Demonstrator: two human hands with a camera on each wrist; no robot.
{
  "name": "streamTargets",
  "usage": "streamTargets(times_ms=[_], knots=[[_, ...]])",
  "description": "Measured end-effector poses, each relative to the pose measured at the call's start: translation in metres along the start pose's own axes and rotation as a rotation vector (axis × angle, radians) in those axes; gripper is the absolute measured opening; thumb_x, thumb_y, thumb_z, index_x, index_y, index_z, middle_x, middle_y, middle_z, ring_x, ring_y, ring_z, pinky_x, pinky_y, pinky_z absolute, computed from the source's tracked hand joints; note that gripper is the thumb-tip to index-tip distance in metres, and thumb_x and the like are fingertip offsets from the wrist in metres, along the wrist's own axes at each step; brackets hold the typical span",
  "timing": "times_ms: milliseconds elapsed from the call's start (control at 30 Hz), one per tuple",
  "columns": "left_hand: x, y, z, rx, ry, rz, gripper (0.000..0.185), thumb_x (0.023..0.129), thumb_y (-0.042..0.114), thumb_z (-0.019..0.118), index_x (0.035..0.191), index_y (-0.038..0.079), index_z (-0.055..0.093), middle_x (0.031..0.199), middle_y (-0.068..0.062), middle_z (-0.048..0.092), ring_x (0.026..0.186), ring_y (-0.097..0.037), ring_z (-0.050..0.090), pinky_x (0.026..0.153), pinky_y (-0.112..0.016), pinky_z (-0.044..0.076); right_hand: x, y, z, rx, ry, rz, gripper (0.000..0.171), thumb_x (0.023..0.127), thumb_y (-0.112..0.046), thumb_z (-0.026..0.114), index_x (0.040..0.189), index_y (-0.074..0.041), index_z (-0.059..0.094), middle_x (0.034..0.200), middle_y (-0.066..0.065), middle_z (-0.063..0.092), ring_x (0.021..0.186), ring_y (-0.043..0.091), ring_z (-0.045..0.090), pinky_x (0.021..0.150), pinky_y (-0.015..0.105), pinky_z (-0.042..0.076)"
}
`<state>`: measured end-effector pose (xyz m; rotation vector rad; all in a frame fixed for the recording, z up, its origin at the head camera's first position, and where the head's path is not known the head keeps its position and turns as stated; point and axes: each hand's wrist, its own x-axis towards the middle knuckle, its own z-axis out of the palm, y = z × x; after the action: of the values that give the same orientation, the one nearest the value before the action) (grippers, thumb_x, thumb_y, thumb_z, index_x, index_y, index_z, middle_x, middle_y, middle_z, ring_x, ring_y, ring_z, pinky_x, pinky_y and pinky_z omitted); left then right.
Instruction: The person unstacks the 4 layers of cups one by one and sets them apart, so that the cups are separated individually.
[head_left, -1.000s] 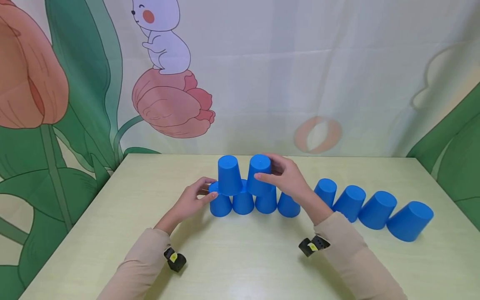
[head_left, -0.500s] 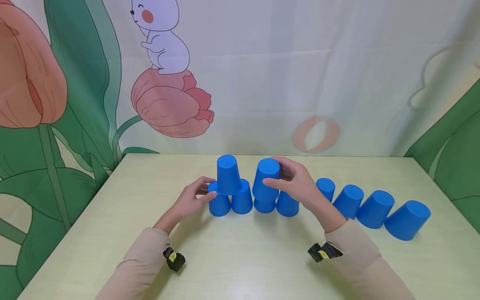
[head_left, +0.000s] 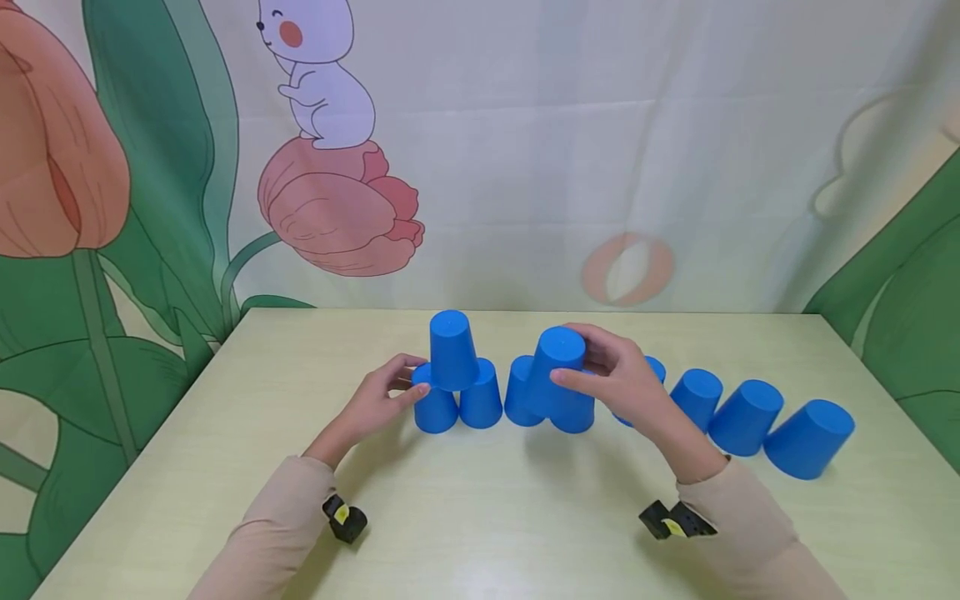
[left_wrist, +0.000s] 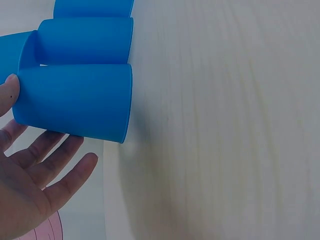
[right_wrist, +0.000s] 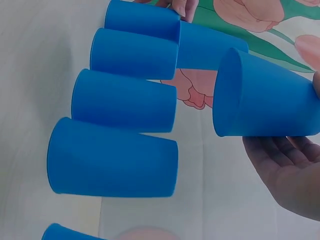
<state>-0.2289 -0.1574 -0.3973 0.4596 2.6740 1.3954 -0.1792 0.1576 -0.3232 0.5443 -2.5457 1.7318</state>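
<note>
Fingers of the left hand [head_left: 375, 400] lay relaxed and nearly straight, thumb and fingertips touching the leftmost base cup [head_left: 435, 407], which stood mouth-down on the table [head_left: 480, 517]. Just beyond those fingertips an upper cup [head_left: 452, 350] sat on two base cups. Further right, the right hand [head_left: 618, 379] curled thumb and fingers round the held cup [head_left: 557, 367], gripping its closed top end; its long axis stood roughly upright, mouth downward, beside the third and fourth base cups. It looked like light, stiff, smooth plastic, best pinched across the narrow top.
</note>
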Motion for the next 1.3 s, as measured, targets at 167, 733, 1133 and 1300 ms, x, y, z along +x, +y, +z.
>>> streamTargets(times_ms=[167, 733, 1133, 1300], knots=[[-0.001, 0.001, -0.001, -0.001, -0.001, 0.004, 0.042, 0.090, 0.026, 0.057, 0.127, 0.010, 0.045, 0.122, -0.017, 0.054, 0.110, -0.035, 0.052, 0.088, -0.050, 0.044, -0.008, -0.003, -0.008, -0.023, 0.021, 0.014, 0.057, 0.084, -0.022, 0.066, 0.134, -0.006, 0.042, 0.127, 0.016, 0.051, 0.112, 0.033, 0.052, 0.090, 0.049, 0.043], [-0.001, 0.000, -0.001, 0.002, -0.008, -0.001, 0.043, 0.090, 0.026, 0.057, 0.128, 0.009, 0.045, 0.122, -0.018, 0.053, 0.110, -0.035, 0.052, 0.088, -0.050, 0.044, -0.033, 0.003, -0.032, -0.092, 0.063, 0.083, 0.060, 0.085, -0.028, 0.064, 0.135, -0.007, 0.039, 0.129, 0.019, 0.048, 0.113, 0.039, 0.049, 0.087, 0.056, 0.041], [0.000, -0.001, -0.001, -0.014, -0.016, 0.004, 0.043, 0.090, 0.028, 0.057, 0.127, 0.010, 0.045, 0.122, -0.017, 0.053, 0.110, -0.035, 0.051, 0.088, -0.050, 0.044, -0.047, 0.012, -0.046, -0.127, 0.077, 0.076, 0.058, 0.087, -0.024, 0.063, 0.135, -0.005, 0.037, 0.129, 0.020, 0.048, 0.112, 0.040, 0.049, 0.086, 0.056, 0.042], [0.000, 0.000, 0.000, -0.009, -0.014, 0.004, 0.044, 0.090, 0.029, 0.057, 0.128, 0.010, 0.045, 0.122, -0.017, 0.053, 0.110, -0.035, 0.052, 0.088, -0.049, 0.045, -0.054, 0.019, -0.052, -0.160, 0.091, 0.100, 0.059, 0.087, -0.027, 0.063, 0.135, -0.005, 0.037, 0.128, 0.020, 0.048, 0.112, 0.040, 0.050, 0.087, 0.055, 0.042]])
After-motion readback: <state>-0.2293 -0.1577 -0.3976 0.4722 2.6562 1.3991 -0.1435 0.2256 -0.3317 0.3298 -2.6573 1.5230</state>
